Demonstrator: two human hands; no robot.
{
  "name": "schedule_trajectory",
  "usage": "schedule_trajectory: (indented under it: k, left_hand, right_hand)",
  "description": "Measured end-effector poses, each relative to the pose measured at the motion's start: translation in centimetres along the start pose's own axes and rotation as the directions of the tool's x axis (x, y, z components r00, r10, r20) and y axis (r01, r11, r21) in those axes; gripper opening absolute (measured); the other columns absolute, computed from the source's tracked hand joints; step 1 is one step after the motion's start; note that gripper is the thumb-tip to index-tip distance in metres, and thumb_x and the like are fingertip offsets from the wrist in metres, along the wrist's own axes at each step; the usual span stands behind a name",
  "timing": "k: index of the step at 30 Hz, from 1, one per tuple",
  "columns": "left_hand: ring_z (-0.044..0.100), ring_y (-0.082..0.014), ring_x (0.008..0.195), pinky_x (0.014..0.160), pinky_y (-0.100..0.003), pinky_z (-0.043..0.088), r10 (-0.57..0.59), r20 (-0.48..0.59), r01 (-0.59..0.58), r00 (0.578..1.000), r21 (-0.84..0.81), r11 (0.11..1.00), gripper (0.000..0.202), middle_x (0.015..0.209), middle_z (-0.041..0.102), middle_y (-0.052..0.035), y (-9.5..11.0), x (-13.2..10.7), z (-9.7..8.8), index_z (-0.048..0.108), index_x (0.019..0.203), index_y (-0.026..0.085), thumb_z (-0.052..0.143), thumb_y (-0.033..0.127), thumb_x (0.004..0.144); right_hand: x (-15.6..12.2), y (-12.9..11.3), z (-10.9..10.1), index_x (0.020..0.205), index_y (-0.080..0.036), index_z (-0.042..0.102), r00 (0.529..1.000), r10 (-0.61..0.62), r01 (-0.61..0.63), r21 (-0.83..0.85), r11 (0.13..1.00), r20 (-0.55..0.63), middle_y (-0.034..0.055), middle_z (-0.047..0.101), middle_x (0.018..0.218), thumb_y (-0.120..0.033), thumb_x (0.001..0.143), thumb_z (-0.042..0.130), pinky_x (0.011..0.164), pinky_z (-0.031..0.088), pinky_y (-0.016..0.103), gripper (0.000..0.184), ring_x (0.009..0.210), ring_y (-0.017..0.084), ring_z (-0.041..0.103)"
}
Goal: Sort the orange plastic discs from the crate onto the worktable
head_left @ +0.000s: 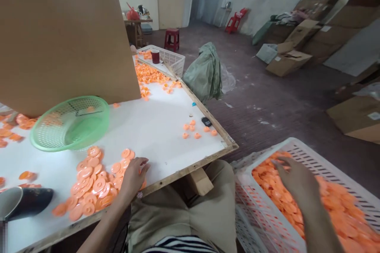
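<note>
One white table (166,126) is taking up the left and middle, its wooden rim (190,168) framing it, and one cardboard panel (68,39) is standing across it. Beyond, a dark floor (243,106) is bearing a green sack (204,75), several boxes (289,61) and two red stools (171,40).

On the table, seven orange caps (197,136) are lying near the corner, with one black fob (206,121) and one blue bit (194,104). One green basket (56,128) and one dark cup (37,201) are sitting at left; one red mug (155,57) is standing farther off.

Dozens of orange discs (96,184) are lying heaped by the near rim; the left hand (135,172) is resting beside them, fingers loosely bent. The right hand (298,178) is reaching into one white crate (293,142) of uncountable orange pieces (341,205), fingers partly spread. Whether either hand is gripping anything, I cannot tell.
</note>
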State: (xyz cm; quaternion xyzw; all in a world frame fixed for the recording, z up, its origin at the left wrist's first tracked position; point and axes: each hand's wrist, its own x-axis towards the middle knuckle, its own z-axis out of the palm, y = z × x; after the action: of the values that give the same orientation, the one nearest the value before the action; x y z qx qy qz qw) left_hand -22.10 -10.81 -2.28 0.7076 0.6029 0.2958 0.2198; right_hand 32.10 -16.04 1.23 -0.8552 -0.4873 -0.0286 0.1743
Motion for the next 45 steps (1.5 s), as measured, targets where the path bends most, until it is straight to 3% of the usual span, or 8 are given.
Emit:
schedule_trajectory:
  k: [4,9,13,17,24,33,38,45]
  left_hand:
    - [0.060,-0.0245,0.097,0.085,-0.041,0.048,0.147,-0.059,-0.141,0.987,0.090,0.986,0.015,0.100,0.067,-0.0083,-0.2,-1.6,1.3,0.065,0.095,0.020,0.053,0.028,0.090]
    - [0.060,-0.0238,0.096,0.085,-0.040,0.048,0.180,-0.126,-0.156,0.975,0.181,0.971,0.012,0.099,0.065,-0.0081,0.0,-2.7,1.2,0.063,0.095,0.020,0.053,0.023,0.091]
    - [0.059,-0.0229,0.094,0.084,-0.039,0.048,0.160,-0.145,-0.131,0.977,0.187,0.973,0.010,0.096,0.064,-0.0080,0.3,-2.8,1.1,0.061,0.094,0.019,0.052,0.020,0.091]
    - [0.058,-0.0226,0.093,0.083,-0.039,0.048,0.165,-0.123,-0.135,0.979,0.217,0.967,0.009,0.096,0.064,-0.0079,0.7,-2.6,1.2,0.061,0.093,0.018,0.052,0.019,0.091]
    - [0.057,-0.0236,0.094,0.083,-0.040,0.045,0.159,-0.113,-0.124,0.981,0.266,0.956,0.009,0.098,0.063,-0.0082,0.8,-2.6,1.5,0.061,0.094,0.017,0.052,0.018,0.091]
    - [0.055,-0.0222,0.094,0.083,-0.038,0.045,0.125,-0.101,-0.096,0.987,0.254,0.962,0.010,0.097,0.061,-0.0077,1.1,-2.7,1.3,0.060,0.091,0.017,0.051,0.014,0.090]
    - [0.054,-0.0232,0.098,0.086,-0.039,0.044,0.099,-0.110,-0.067,0.989,0.263,0.962,0.011,0.100,0.061,-0.0080,1.5,-2.8,1.1,0.061,0.093,0.018,0.052,0.012,0.088]
    - [0.054,-0.0245,0.099,0.086,-0.041,0.044,0.103,-0.126,-0.076,0.987,0.204,0.976,0.012,0.101,0.063,-0.0082,1.3,-2.6,1.1,0.061,0.097,0.018,0.054,0.016,0.088]
  right_hand:
    - [1.1,-9.5,6.0,0.135,-0.011,0.052,0.929,-0.368,0.360,0.295,0.885,-0.029,0.0194,0.053,0.136,-0.055,0.090,0.037,0.102,0.042,0.045,0.064,0.126,0.030,0.050]
    - [2.2,-19.3,13.9,0.149,-0.003,0.029,0.884,-0.439,0.388,0.271,0.881,0.160,0.0253,0.028,0.153,-0.057,0.091,0.038,0.113,0.024,0.054,0.080,0.145,0.036,0.017]
    - [0.5,-23.8,16.7,0.152,-0.006,0.024,0.815,-0.541,0.478,0.286,0.831,0.210,0.0225,0.020,0.156,-0.062,0.091,0.036,0.114,0.018,0.056,0.084,0.146,0.037,0.005]
    - [-0.5,-27.5,16.3,0.155,-0.017,0.017,0.734,-0.638,0.558,0.329,0.762,0.234,0.0139,0.011,0.160,-0.064,0.092,0.033,0.115,0.019,0.053,0.080,0.147,0.032,0.006]
    - [2.1,-31.7,15.9,0.155,-0.018,0.021,0.809,-0.521,0.471,0.232,0.851,0.272,0.0144,0.010,0.160,-0.071,0.089,0.033,0.114,0.013,0.054,0.085,0.147,0.035,0.000]
    - [-3.2,-38.1,15.7,0.151,-0.018,0.032,0.607,-0.760,0.554,0.561,0.615,0.234,0.0088,0.022,0.159,-0.066,0.093,0.034,0.117,0.010,0.050,0.075,0.148,0.029,0.004]
    - [-4.9,-36.3,12.9,0.124,-0.019,0.062,0.736,-0.676,0.517,0.678,0.522,-0.040,0.0122,0.060,0.128,-0.048,0.097,0.040,0.104,0.034,0.044,0.045,0.123,0.027,0.049]
    - [-10.4,-32.7,11.0,0.102,-0.019,0.071,0.552,-0.832,0.617,0.649,0.445,0.045,0.0084,0.067,0.099,-0.025,0.092,0.055,0.089,0.042,0.037,0.020,0.098,0.024,0.057]
